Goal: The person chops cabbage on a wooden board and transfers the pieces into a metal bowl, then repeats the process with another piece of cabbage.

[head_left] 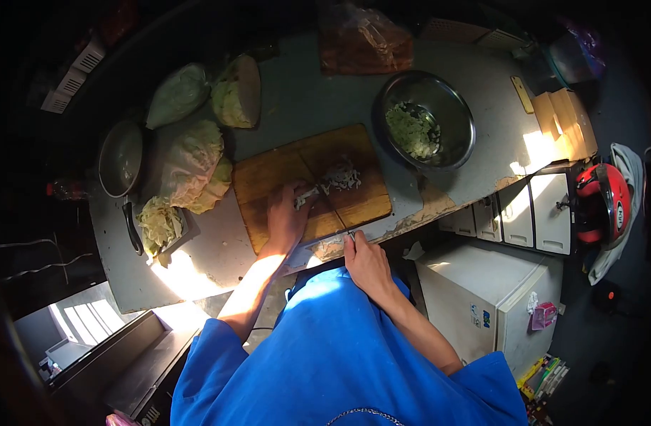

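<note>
On the wooden cutting board [283, 167], my left hand [288, 211] is closed, its fingertips pressed on a small bunch of sliced cabbage [305, 199]. My right hand [369, 264] grips the handle of a knife [332, 207] at the board's near edge. The thin blade points away from me across the board, just right of my left fingertips. Beyond the blade lies a pile of chopped cabbage [342, 176]. A steel bowl [459, 117] right of the board holds more chopped cabbage [410, 130].
Left of the board are a large piece of cabbage [196, 160], loose leaves [159, 224] and a frying pan [121, 157]. Behind stand a cut cabbage [237, 92], a plastic bag [177, 96] and a wrapped reddish package [364, 46]. A white mini fridge [481, 287] stands below the table's edge.
</note>
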The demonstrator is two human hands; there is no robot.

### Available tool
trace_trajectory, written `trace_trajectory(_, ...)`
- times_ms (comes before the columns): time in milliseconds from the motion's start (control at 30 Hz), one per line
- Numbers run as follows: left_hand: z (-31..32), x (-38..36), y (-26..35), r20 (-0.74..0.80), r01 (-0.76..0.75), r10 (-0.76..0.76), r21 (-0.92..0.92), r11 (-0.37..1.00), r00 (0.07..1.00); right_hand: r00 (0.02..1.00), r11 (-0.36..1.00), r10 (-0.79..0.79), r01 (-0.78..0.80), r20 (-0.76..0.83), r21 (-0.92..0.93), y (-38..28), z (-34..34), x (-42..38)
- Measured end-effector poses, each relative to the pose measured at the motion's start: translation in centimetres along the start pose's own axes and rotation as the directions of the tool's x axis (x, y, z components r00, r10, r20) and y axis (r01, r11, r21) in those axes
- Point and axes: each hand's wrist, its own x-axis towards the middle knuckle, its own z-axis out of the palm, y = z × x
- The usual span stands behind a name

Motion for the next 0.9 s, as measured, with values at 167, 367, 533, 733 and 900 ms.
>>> trace_trajectory(167, -1.4, -0.8, 1.5, 0.021, -0.062, 0.061, 0.023, 0.998, 0.998, 1.0, 0.999, -0.004, 0.006, -0.025, 0.047, 0.4, -0.3, -0.1)
trace_trajectory(367, -0.5, -1.7, 0.2, -0.06, -0.076, 0.085, 0.147, 0.986, 0.995, 0.998, 0.989, 0.048, -0.052, 0.031, 0.135, -0.7, -1.2, -0.8)
trace_trajectory(533, -0.1, -0.7, 0.4, -0.059, -0.072, 0.081, 0.138, 0.988, 0.995, 0.999, 0.994, 0.008, -0.011, 0.033, 0.113, -0.9, -0.4, -0.9)
trace_trajectory(733, 0.3, -0.4, 0.3, -0.077, -0.124, 0.137, 0.155, 0.98, 0.988, 0.999, 0.999, 0.027, -0.025, 0.042, -0.044, -1.0, 0.1, -0.4)
trace_trajectory(900, -0.1, -0.3, 0.2, -0.052, -0.137, 0.147, 0.164, 0.977, 0.988, 0.999, 0.999, 0.037, -0.036, 0.026, -0.024, -0.8, 0.4, -0.2)
